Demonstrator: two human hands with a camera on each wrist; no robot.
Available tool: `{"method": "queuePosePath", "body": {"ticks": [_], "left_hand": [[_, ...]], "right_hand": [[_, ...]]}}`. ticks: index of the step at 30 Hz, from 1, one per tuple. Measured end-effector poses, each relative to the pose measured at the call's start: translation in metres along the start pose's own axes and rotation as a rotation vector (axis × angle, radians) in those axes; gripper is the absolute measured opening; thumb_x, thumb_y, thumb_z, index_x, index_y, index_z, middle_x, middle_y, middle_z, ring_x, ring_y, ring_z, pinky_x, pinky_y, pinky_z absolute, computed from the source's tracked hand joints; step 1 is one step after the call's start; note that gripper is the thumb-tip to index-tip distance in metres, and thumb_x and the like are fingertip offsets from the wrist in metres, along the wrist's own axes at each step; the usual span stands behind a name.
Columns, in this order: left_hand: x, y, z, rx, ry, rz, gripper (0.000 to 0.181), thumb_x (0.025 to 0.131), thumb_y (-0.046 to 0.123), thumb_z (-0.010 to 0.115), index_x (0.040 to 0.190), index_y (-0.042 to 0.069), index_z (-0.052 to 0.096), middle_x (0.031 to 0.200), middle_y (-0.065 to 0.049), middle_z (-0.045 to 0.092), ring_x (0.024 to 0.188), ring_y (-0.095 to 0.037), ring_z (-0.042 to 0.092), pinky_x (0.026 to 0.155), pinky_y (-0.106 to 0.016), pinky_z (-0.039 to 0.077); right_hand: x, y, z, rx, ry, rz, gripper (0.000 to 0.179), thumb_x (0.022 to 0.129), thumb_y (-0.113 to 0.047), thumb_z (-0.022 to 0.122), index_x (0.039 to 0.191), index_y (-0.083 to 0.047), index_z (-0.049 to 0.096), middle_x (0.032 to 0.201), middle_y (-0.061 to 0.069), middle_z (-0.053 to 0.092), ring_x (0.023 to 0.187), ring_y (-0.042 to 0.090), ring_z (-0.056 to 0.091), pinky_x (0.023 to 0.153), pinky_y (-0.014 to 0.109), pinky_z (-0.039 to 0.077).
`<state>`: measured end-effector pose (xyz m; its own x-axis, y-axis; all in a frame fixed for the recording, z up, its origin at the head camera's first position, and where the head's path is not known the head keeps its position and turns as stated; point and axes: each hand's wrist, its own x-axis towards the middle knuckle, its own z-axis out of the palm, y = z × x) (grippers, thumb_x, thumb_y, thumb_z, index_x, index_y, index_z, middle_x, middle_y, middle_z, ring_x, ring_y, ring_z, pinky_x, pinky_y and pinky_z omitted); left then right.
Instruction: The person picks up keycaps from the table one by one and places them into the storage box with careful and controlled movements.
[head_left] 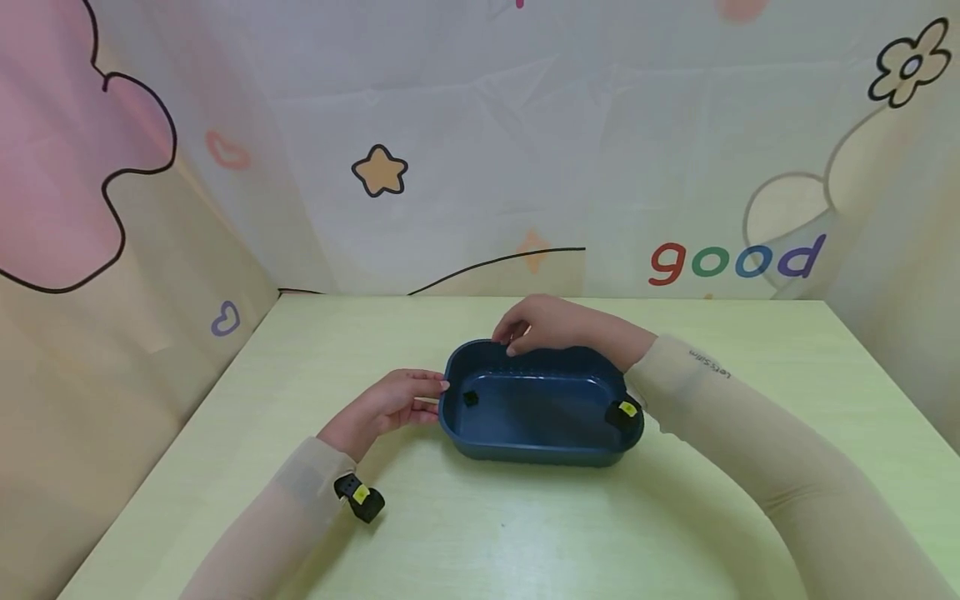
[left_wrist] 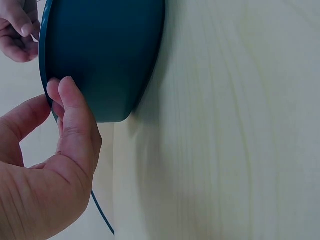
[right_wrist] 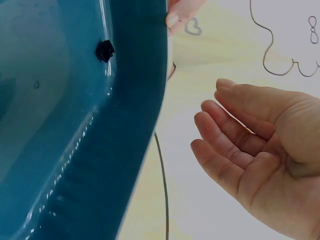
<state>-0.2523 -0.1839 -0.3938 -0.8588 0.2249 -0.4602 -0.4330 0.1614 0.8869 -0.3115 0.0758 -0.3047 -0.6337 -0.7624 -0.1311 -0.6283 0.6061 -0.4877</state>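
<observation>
A dark blue oblong basin [head_left: 540, 457] with rounded ends is at the middle of the table. Inside it, near the left end, lies a small black piece [head_left: 470, 398], also visible in the right wrist view. My left hand [head_left: 401, 400] grips the basin's left end, fingertips at the rim and on the outer wall in the left wrist view. Over the far rim hovers my right hand [head_left: 547, 321], its fingers loosely curled. The right wrist view shows this right hand [right_wrist: 250, 140] beside the basin wall [right_wrist: 140, 125], holding nothing.
The pale wood-look table [head_left: 480, 533] reaches back to a printed cloth [head_left: 480, 208] hung behind and at the sides. A black wrist camera [head_left: 360, 497] sits on the left sleeve; another wrist camera [head_left: 622, 412] overlaps the basin's right end.
</observation>
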Motion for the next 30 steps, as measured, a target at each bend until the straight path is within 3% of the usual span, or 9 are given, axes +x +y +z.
{"method": "queuePosePath", "body": {"ticks": [11,24,30], "left_hand": [[0.0,-0.001,-0.001,-0.002,0.002,0.003,0.025,0.105,0.014,0.056,0.125,-0.001,0.058,0.082,0.002,0.068,0.07,-0.01,0.067,0.065,-0.019,0.061],[-0.001,-0.001,-0.002,-0.008,-0.016,0.018,0.026,0.105,0.013,0.056,0.126,-0.002,0.058,0.082,0.002,0.069,0.07,-0.009,0.067,0.067,-0.019,0.062],[-0.001,-0.001,-0.002,-0.006,-0.02,0.025,0.026,0.105,0.013,0.055,0.126,-0.002,0.058,0.082,0.002,0.068,0.07,-0.01,0.067,0.067,-0.019,0.062]], "right_hand": [[-0.032,0.008,-0.008,0.037,0.078,-0.02,0.03,0.097,-0.008,0.066,0.124,0.004,0.069,0.119,0.023,0.073,0.109,0.031,0.07,0.104,0.049,0.056],[-0.073,0.026,-0.015,0.077,0.155,0.067,0.029,0.097,-0.009,0.066,0.124,0.001,0.069,0.12,0.018,0.073,0.108,0.029,0.069,0.103,0.05,0.057],[-0.089,0.035,-0.02,0.054,0.205,0.098,0.03,0.097,-0.012,0.069,0.125,-0.001,0.07,0.119,0.016,0.074,0.109,0.03,0.071,0.094,0.045,0.062]]}}
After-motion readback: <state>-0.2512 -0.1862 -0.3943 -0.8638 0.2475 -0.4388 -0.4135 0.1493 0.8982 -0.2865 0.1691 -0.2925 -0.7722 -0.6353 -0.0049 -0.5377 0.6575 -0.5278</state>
